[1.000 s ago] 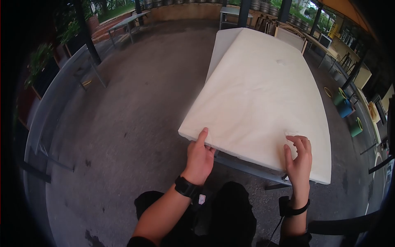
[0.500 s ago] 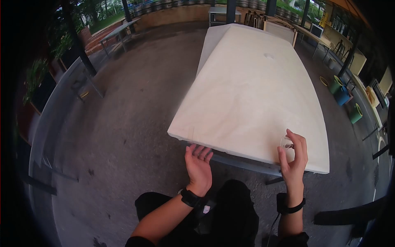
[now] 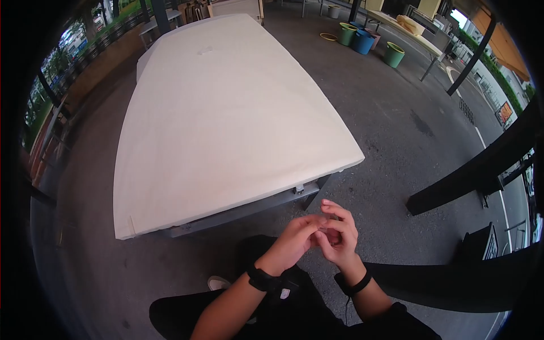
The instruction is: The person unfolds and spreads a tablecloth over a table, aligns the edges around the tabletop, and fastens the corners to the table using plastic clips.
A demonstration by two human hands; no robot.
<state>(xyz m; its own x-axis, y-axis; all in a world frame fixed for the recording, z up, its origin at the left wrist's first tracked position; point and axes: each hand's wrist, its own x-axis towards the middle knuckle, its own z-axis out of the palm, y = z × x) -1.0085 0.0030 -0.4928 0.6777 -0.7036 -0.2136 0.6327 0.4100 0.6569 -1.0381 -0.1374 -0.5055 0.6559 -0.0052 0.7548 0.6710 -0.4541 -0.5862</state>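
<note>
My left hand (image 3: 292, 241) and my right hand (image 3: 340, 235) meet in front of the table's near edge, fingertips pinched together. Between them a small clear roll of tape (image 3: 323, 228) barely shows, mostly covered by the fingers of my right hand. What the left fingertips grip is too small to make out. Just beyond my hands lies a large, pale, sheet-like cover (image 3: 226, 130) over a long tabletop. A narrow clear strip (image 3: 132, 225) sticks to its near left corner.
A grey metal table frame (image 3: 249, 209) runs under the cover's near edge. Thick dark beams (image 3: 453, 175) stand at the right. Farther back are green and blue buckets (image 3: 362, 41) and a side table (image 3: 408, 28) with a tan bundle on it.
The view has swung right, toward the table's near right corner. My left hand has left the near left edge and joined my right hand, which has drawn back off the cover.
</note>
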